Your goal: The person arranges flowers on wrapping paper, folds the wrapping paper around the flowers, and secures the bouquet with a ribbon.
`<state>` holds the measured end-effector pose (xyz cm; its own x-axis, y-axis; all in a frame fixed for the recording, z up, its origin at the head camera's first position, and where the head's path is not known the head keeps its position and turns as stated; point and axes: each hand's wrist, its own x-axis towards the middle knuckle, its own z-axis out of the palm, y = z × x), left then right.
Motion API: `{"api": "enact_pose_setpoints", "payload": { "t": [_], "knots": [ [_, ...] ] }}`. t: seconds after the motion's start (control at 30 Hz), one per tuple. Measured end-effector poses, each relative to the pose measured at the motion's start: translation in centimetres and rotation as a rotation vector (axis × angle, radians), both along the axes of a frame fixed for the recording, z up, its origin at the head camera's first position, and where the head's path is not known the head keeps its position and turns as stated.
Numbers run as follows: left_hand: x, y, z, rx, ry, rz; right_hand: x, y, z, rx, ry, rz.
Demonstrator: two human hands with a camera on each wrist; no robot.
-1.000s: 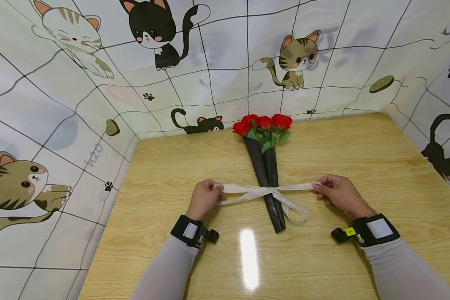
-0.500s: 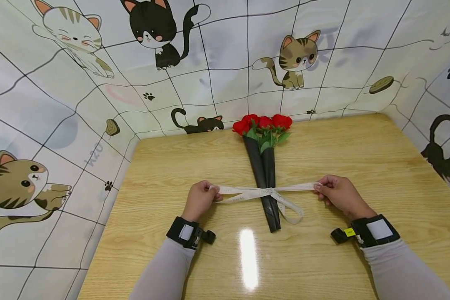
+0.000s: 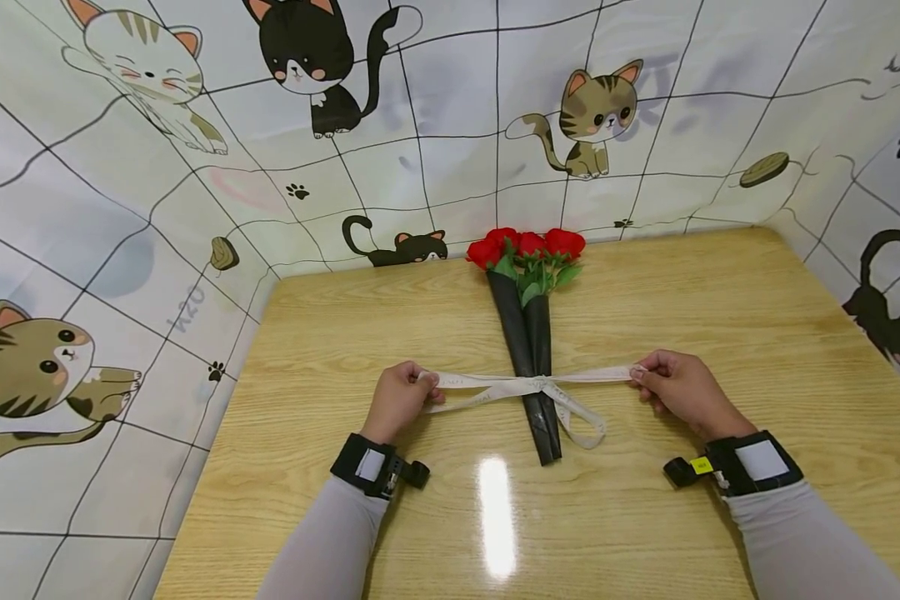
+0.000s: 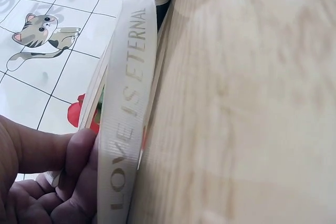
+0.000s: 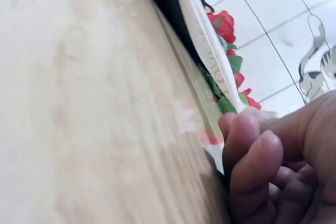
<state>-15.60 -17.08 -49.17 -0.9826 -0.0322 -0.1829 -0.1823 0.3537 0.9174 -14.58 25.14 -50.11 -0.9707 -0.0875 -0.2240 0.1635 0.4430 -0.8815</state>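
Two black-wrapped bundles of red roses (image 3: 531, 244) lie on the table with their black wraps (image 3: 513, 321) crossing low down. A white ribbon (image 3: 487, 387) is tied round both wraps, with a loop (image 3: 588, 429) hanging at the right of the knot. My left hand (image 3: 402, 400) pinches the ribbon's left end between thumb and fingers; gold letters reading "LOVE IS ETERNAL" show on a strand (image 4: 128, 93) in the left wrist view. At the right, my right hand (image 3: 675, 387) pinches the other end. Both stretches of ribbon are pulled nearly straight.
The wooden table (image 3: 330, 325) meets a wall covering (image 3: 450, 108) printed with cartoon cats at its back and left. A bright light reflection (image 3: 497, 517) lies on the tabletop between my forearms. Black camera straps (image 3: 753, 462) circle both wrists.
My left hand has moved slightly left with the ribbon, and the lower wrap ends and loop have shifted a little left. The right hand stays nearly in place.
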Motion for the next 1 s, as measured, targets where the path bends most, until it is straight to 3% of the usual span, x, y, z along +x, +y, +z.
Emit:
{"api": "enact_pose_setpoints", "payload": {
  "t": [0.33, 0.53, 0.87, 1.0],
  "knots": [
    [-0.1, -0.4, -0.3, 0.003, -0.057, -0.034, 0.0, 0.1, -0.1, 0.007, 0.0, 0.031],
    [-0.5, -1.1, -0.6, 0.069, -0.104, -0.027, -0.6, 0.1, -0.7, -0.048, -0.003, 0.023],
    [-0.7, -1.0, -1.3, 0.116, -0.117, -0.019, -0.8, 0.0, -1.6, -0.064, -0.024, -0.006],
    [-0.9, -0.9, -1.9, 0.105, -0.054, 0.02, -0.8, 0.0, -2.0, -0.077, -0.034, -0.017]
  ]
}}
